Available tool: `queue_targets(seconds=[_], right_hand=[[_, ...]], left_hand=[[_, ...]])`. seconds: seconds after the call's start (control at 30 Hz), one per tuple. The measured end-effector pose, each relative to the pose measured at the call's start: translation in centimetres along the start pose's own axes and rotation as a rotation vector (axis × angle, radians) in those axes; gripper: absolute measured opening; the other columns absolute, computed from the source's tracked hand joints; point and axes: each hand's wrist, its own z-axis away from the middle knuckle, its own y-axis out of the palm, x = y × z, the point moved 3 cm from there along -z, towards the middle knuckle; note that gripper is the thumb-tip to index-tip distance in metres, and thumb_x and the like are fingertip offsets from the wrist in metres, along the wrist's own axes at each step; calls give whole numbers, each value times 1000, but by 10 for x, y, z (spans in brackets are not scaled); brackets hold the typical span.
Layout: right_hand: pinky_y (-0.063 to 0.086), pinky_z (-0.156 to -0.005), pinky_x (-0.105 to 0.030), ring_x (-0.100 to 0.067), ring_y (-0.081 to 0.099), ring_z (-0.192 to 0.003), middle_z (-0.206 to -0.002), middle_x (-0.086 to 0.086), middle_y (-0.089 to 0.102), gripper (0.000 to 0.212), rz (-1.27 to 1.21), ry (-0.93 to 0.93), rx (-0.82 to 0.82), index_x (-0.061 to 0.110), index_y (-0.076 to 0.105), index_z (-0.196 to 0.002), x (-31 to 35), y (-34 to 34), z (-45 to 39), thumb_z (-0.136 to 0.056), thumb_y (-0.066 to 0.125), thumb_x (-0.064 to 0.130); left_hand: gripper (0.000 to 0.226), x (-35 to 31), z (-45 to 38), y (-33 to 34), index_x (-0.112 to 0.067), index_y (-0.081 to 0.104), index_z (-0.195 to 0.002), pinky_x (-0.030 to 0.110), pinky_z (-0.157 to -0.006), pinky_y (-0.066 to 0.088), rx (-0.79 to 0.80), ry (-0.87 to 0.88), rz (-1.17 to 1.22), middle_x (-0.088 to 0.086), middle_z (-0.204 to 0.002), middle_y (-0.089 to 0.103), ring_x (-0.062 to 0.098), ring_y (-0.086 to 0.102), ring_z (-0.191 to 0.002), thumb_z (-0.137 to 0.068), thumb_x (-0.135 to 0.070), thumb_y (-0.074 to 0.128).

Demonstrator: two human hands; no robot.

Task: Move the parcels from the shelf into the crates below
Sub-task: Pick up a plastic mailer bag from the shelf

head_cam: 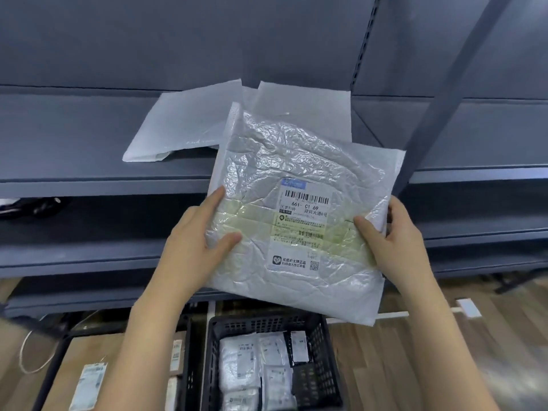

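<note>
one parcel [299, 200] between both hands

White rectangular shipping label [301, 225] on the crinkled translucent-white plastic bubble mailer [296, 173]: a barcode runs along the top, with "661- C1 69" printed in large characters beneath it. The next line reads "迎宾大道8号". A second, smaller barcode sits lower on the label; the fine print around it is too small to read. At the bottom, beside a black square logo, stands "买低价大牌正品" over a further line of small characters, with a QR code at the right. Small white labels on the white parcels [252, 360] in the black perforated plastic crate [264, 323] carry print too blurred to read.
</note>
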Motion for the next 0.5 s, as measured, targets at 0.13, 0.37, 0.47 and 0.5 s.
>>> queue_targets(seconds=[0.13, 0.37, 0.47, 0.5], right_hand=[[42, -71, -10, 18, 53, -94, -108, 33, 56, 56, 46, 31, 136, 53, 36, -123, -12, 10, 18, -87, 65, 22], [47, -86, -26, -9, 58, -107, -120, 11, 59, 70, 182, 245, 287, 33, 33, -137, -85, 45, 58, -80, 71, 15], [43, -70, -18, -11, 60, -91, -116, 4, 57, 70, 270, 366, 318, 27, 33, -137, -126, 67, 84, -79, 71, 14], [43, -70, -22, -14, 59, -88, -116, 0, 56, 72, 287, 420, 328, 26, 31, -138, -142, 75, 93, -79, 71, 14]], left_hand=[[76, 20, 11, 14, -34, 25, -147, 31, -91, 39, 40, 21, -218, -6, -124, 53, 13, 49, -108, -83, -38, 66], [76, 77, 57, 66, -31, 32, -145, 41, -88, 40, 257, -115, -381, 7, -111, 63, 31, 52, -102, -80, -46, 68], [73, 100, 89, 92, -33, 32, -145, 39, -84, 41, 357, -235, -403, 7, -106, 63, 32, 54, -104, -82, -44, 67], [72, 110, 102, 102, -31, 34, -144, 39, -81, 42, 389, -259, -382, 8, -101, 64, 33, 56, -100, -81, -41, 69]])
